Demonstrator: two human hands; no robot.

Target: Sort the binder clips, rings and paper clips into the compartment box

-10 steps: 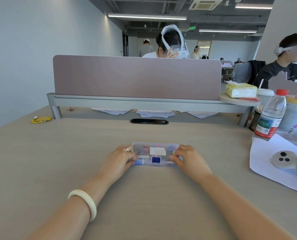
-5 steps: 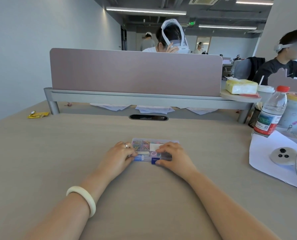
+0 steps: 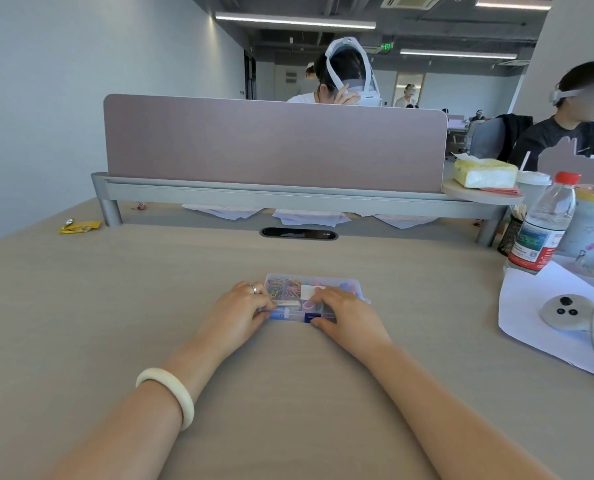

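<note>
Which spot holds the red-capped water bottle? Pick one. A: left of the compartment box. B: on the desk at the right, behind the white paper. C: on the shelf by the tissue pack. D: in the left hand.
B: the water bottle stands on the desk at the right, by the far edge of the white paper.

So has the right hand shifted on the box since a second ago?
Yes. The right hand slid left from the compartment box's right end onto its lid, toward the blue latch.
</note>
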